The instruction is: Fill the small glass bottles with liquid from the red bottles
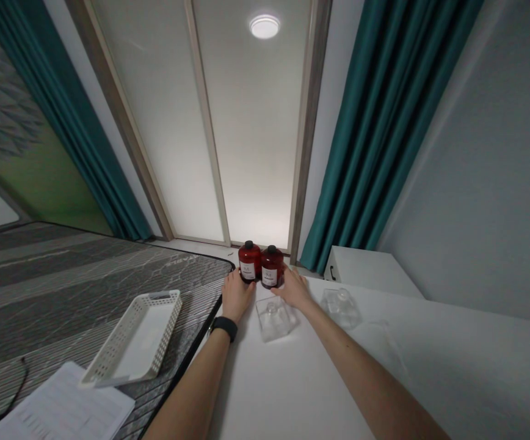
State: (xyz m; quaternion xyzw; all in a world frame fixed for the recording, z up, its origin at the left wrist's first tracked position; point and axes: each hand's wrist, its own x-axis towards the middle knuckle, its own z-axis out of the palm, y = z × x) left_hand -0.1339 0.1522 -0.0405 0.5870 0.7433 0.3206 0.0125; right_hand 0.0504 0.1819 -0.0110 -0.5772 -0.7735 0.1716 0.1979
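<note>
Two dark red bottles with black caps and white labels stand upright side by side at the far edge of the white table. Around the lower left side of the left red bottle (pixel 247 256) my left hand (pixel 237 296) is closed, a dark band on its wrist. My right hand (pixel 296 288) grips the right red bottle (pixel 272 260) from its right side, thumb towards the front. Just nearer than the bottles lies a clear square piece with a round knob (pixel 274 321), between my forearms. A similar clear knobbed piece (pixel 341 308) sits right of my right hand.
The white table (pixel 287 385) adjoins a grey patterned bed-like surface (pixel 192 269). On that surface are a white perforated basket (pixel 137 342), printed papers (pixel 63 406) and a dark cord (pixel 15 391). A white cabinet (pixel 370 269) stands beyond the table, beside the green curtain (pixel 384 122).
</note>
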